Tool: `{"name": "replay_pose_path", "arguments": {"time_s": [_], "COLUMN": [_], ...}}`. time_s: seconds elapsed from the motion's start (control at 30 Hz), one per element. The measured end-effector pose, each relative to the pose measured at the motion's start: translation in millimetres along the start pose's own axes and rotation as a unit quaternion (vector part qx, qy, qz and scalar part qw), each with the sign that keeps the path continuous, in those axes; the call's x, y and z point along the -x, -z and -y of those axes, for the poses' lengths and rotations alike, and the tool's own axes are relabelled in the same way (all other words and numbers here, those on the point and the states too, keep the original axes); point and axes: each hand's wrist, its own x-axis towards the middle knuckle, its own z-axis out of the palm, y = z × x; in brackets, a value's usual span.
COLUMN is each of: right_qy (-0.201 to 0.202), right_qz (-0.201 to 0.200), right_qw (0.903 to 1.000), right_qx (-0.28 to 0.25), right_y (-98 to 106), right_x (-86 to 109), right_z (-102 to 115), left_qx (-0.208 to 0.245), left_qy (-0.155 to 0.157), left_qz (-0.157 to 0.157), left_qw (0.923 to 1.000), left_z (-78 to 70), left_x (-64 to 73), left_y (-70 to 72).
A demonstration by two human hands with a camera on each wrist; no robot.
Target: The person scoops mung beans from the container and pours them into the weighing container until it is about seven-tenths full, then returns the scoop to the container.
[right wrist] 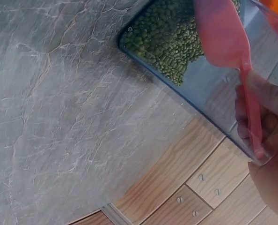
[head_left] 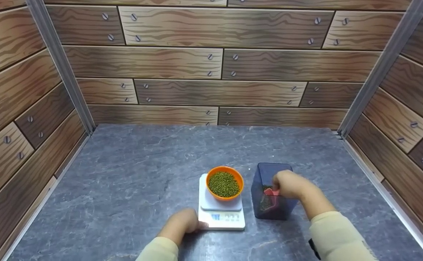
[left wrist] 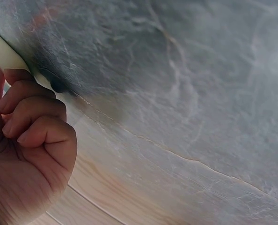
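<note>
My right hand (head_left: 291, 184) reaches into a tall clear bluish container (head_left: 272, 167) and grips a red scoop (right wrist: 225, 40) by its handle. Inside, green mung beans (right wrist: 176, 44) lie at the bottom, and the scoop's bowl overlaps them in the right wrist view. An orange bowl (head_left: 210, 174) full of mung beans sits on a white kitchen scale (head_left: 221, 225), left of the container. At the scale's front left corner is my left hand (head_left: 186, 220), thumb on the edge beside the display and fingers (left wrist: 47, 133) curled. The display digits are blurred.
A grey marbled tabletop (head_left: 131, 174) lies under everything. Wood-patterned panels (head_left: 182, 65) enclose the back and both sides, with metal strips at the corners. A few tiny specks dot the surface behind the container.
</note>
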Motion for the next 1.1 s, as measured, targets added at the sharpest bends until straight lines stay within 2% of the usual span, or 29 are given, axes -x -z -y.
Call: {"name": "replay_pose_path", "arguments": {"time_s": [0.23, 0.53, 0.77, 1.1], "right_qy": [0.035, 0.057, 0.100, 0.092], "right_qz": [0.001, 0.007, -0.022, -0.069], "right_qw": [0.9994, 0.9982, 0.9946, 0.9910], "right_qx": [0.002, -0.017, -0.020, -0.069], "right_y": [2, 13, 22, 24], "right_x": [0.7, 7.2, 17.0, 34.3], "right_z": [-4, -11, -23, -43], "left_qx": [-0.007, -0.006, 0.003, -0.005], "left_qy": [-0.003, 0.006, 0.007, 0.013], "left_qz": [-0.002, 0.006, 0.007, 0.007], "left_qw": [1.0000, 0.9999, 0.9999, 0.9999], "left_z": [-1.6, -1.9, -1.8, -1.5], "left_x": [0.5, 0.3, -0.3, -0.7], "left_y": [0.0, 1.3, 0.8, 0.3]}}
